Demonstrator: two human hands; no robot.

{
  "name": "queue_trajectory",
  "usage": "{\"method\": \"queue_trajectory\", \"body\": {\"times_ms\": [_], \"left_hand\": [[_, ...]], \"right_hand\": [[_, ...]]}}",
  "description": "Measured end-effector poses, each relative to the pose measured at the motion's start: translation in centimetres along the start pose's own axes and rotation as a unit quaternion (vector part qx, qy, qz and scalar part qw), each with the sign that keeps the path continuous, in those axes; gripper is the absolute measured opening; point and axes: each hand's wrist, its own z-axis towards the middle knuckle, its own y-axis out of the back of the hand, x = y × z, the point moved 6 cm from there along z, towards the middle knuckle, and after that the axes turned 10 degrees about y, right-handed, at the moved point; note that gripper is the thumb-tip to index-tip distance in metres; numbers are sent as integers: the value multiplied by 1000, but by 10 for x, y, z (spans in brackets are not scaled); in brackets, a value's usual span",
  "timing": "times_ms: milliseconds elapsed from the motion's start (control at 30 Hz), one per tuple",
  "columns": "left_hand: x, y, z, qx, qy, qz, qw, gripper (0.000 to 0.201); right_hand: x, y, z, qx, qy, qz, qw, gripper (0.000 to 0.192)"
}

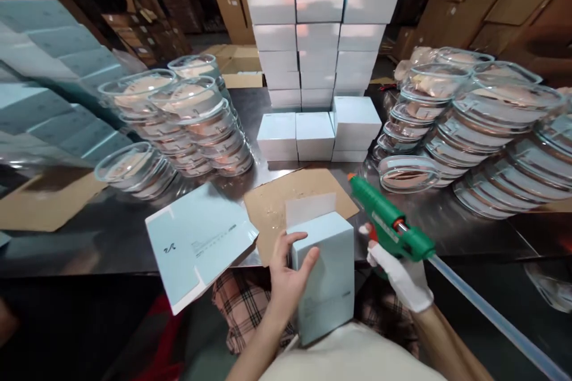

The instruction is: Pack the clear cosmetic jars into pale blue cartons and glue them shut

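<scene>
Left hand (288, 274) clasping light-blue carton (328, 286), white flap (310, 208) upright; white-gloved right hand (404, 280) gripping green hot-glue gun (379, 208).

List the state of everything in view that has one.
Left hand: bare, gripping the box
Right hand: gloved, holding the glue gun
Box: held, one flap raised
Glue gun: off the table, glue stick protruding
Blue carton: flattened, overhanging the near edge
Cardboard: flat, spotted
White boxes: stacked
Left dishes: stacked
Right dishes: stacked
</scene>
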Motion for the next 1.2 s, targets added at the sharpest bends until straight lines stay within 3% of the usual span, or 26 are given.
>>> {"method": "queue_trajectory", "body": {"times_ms": [100, 233, 433, 500, 567, 633, 700, 767, 867, 967, 1067, 1200], "left_hand": [[-5, -6, -4, 3, -18, 12, 1000, 30], [-7, -12, -10, 12, -36, 22, 999, 30], [-4, -10, -15, 5, -32, 23, 999, 31], [1, -6, -16, -5, -19, 22, 1000, 32], [5, -1, -17, -14, -5, 23, 1000, 34], [9, 5, -17, -20, 8, 19, 1000, 34], [11, 11, -18, -26, 16, 4, 1000, 35], [12, 15, -18, -32, 17, -13, 999, 35], [10, 18, -17, -43, 15, -19, 999, 37], [7, 20, -17, -42, 3, -25, 999, 38], [6, 24, -17, -43, -12, -35, 998, 36], [7, 26, -16, -36, -17, -46, 998, 35]], "right_hand": [[16, -8, -16, 29, 108, -90, 990, 17], [39, -31, -23, 81, 267, -176, 944, 6], [41, -37, -15, 73, 312, -219, 922, 9], [33, -27, -14, 60, 295, -243, 922, 13], [18, -12, -13, 39, 240, -233, 942, 16], [-5, 4, -12, 10, 125, -153, 980, 20], [-30, 14, -10, -18, 6, -56, 998, 25], [-49, 12, -2, -34, -77, 12, 996, 32], [-69, -7, 25, -10, -142, 65, 988, 51], [-82, -19, 53, 29, -174, 79, 981, 58], [-85, -3, 67, 53, -165, 42, 984, 55], [-52, 24, 68, 34, -72, -28, 996, 41]]}}
